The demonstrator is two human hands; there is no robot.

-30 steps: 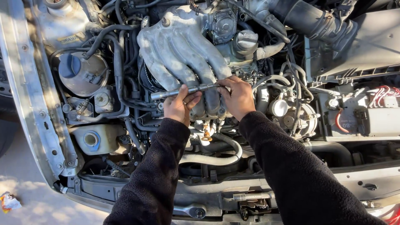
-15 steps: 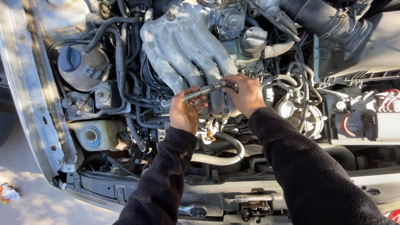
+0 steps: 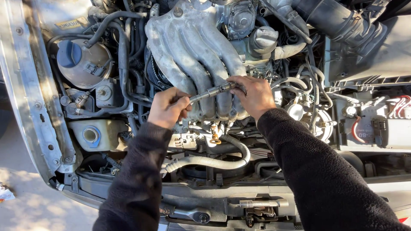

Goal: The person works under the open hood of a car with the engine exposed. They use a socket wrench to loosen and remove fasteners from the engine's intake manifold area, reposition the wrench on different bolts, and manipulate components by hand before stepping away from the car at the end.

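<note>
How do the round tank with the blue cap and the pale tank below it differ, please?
The round tank is dome-shaped, greyish, and its blue cap is large, covering much of the top. The pale tank is boxier, cream-coloured, with only a small blue-ringed opening. The round one sits farther from the front edge of the bay. Both lie on the left hand side of the engine.

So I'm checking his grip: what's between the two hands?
In the head view, a metal ratchet tool spans from left hand to right hand, lying over the grey intake manifold.
</note>
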